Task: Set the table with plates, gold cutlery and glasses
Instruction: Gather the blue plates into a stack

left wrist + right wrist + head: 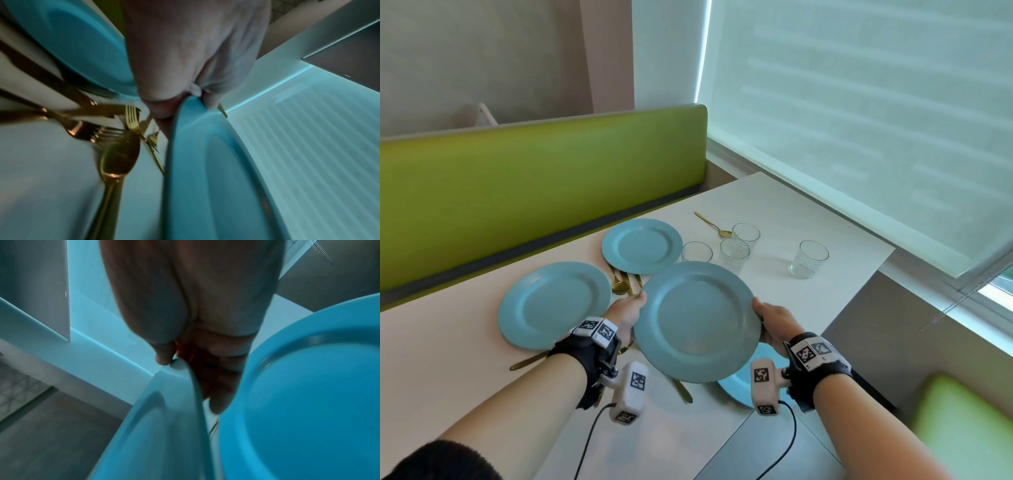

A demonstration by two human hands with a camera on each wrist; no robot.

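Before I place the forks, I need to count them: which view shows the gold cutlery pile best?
The left wrist view: the gold cutlery pile shows fork tines and a spoon close up. The head view has it mostly hidden; the right wrist view shows none.

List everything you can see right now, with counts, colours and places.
Plates: four, blue; two flat on the table by the bench, at and; one held above the table; one partly hidden beneath it.
Glasses: four, clear, upright at the far right.
Spoon: gold, beyond the glasses.
Cutlery pile: gold, between the plates; count unclear.
Bench: green, behind the table.
Left hand: grips the held plate's left rim.
Right hand: grips its right rim.
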